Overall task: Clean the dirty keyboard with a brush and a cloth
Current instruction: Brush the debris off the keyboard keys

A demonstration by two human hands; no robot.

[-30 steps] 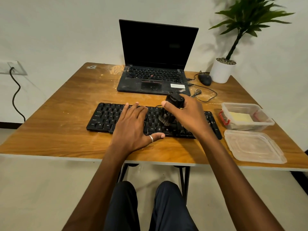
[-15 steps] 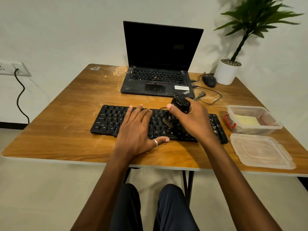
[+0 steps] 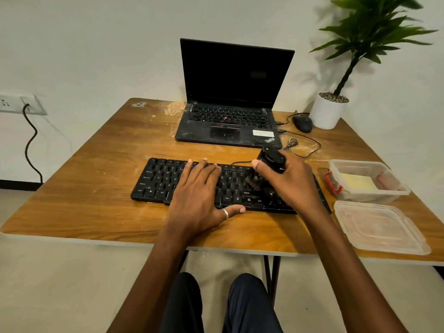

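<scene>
Keyboard (image 3: 163,181) near-centre on the table (image 3: 96,188); left hand (image 3: 197,198) flat across its middle keys, right hand (image 3: 293,181) over its right part, gripping the brush (image 3: 271,158) with bristles down on the keys. Laptop (image 3: 228,121) behind it at far centre, mouse (image 3: 302,123) just right of that, potted plant (image 3: 326,114) in the far right corner. Right edge: tub (image 3: 355,162) with the cloth (image 3: 358,182) inside, lid (image 3: 379,227) just nearer.

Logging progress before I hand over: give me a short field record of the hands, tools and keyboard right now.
left hand: flat on keyboard, fingers straight
right hand: grips brush, bristles on the right-side keys
cloth: yellow, lying in open container, untouched
lid: off, on table near the container
</scene>
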